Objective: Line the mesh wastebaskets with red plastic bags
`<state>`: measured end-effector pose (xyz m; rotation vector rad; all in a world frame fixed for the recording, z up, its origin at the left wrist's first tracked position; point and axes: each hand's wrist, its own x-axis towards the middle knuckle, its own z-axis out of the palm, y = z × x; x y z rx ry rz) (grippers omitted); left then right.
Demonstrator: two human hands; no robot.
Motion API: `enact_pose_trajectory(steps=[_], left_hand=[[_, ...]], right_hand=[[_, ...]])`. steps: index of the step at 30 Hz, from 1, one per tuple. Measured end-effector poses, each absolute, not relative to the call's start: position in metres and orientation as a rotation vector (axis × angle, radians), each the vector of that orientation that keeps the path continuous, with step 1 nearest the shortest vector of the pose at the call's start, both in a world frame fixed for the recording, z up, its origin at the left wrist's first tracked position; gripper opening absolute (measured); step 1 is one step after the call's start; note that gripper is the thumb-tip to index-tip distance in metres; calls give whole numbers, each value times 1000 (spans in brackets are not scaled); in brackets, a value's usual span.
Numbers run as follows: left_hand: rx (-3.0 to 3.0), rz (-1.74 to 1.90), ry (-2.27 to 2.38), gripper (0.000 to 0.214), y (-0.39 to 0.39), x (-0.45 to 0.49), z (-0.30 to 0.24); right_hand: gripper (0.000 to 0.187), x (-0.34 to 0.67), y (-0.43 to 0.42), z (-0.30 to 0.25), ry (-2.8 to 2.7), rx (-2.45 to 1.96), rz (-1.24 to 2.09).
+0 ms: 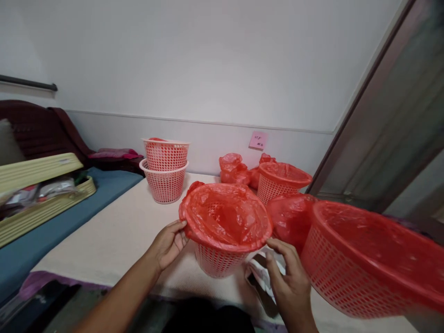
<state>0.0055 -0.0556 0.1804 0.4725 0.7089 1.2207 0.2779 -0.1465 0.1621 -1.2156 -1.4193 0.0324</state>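
From my remote seat, the broadest thing is the worktop point(114, 231), pale and matte. On it at the right stands the big red-lined basket point(347, 277), its lattice wall curving up to a wide rim.

Next in size is the lined basket point(220, 261) between the two hands, near the front edge, mouth upward. I judge it light and springy, hard to break; its red liner point(225, 208) should be soft, slippery and easy to tear, so I'd take hold at opposite sides of the rim, catching plastic and folded film together.

The stacked baskets point(164, 180) at the back left are pale pink, tapered and pierced with small holes. The rear basket point(272, 187) is lined too, its film shiny and creased. Beside it slump the crumpled red bags point(234, 171).

As for the grip, the right hand point(289, 273) has thumb and forefinger spread, forefinger at the rim. The left hand point(169, 247) meets the opposite side with its fingertips; I cannot tell whether they pinch it.

Just beside the right hand lies a white item point(263, 273) with a dark strip, too unclear to name. Smallest is the flat pink note point(258, 140) on the wall.
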Motion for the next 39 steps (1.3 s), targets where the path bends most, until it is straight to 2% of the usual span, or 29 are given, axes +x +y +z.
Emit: enact_pose_trajectory(steps=[5, 8, 12, 17, 25, 33, 39], left_hand=[[436, 1252, 743, 18, -73, 17, 174], [454, 1223, 728, 18, -86, 24, 177], [492, 1187, 717, 22, -96, 33, 180], [539, 1202, 724, 20, -101, 41, 181], [508, 1233, 745, 20, -107, 55, 182], [478, 1285, 702, 19, -108, 58, 184], [430, 1329, 775, 20, -101, 53, 184]], right_hand=[[37, 277, -144, 153, -707, -1158, 969], [40, 273, -140, 159, -513, -993, 1175], [32, 270, -139, 171, -448, -861, 1325], [25, 266, -140, 171, -422, -773, 1420], [24, 280, -122, 161, -242, -740, 1369], [18, 290, -102, 171, -315, -744, 1367], [12, 295, -108, 147, -336, -808, 1417]])
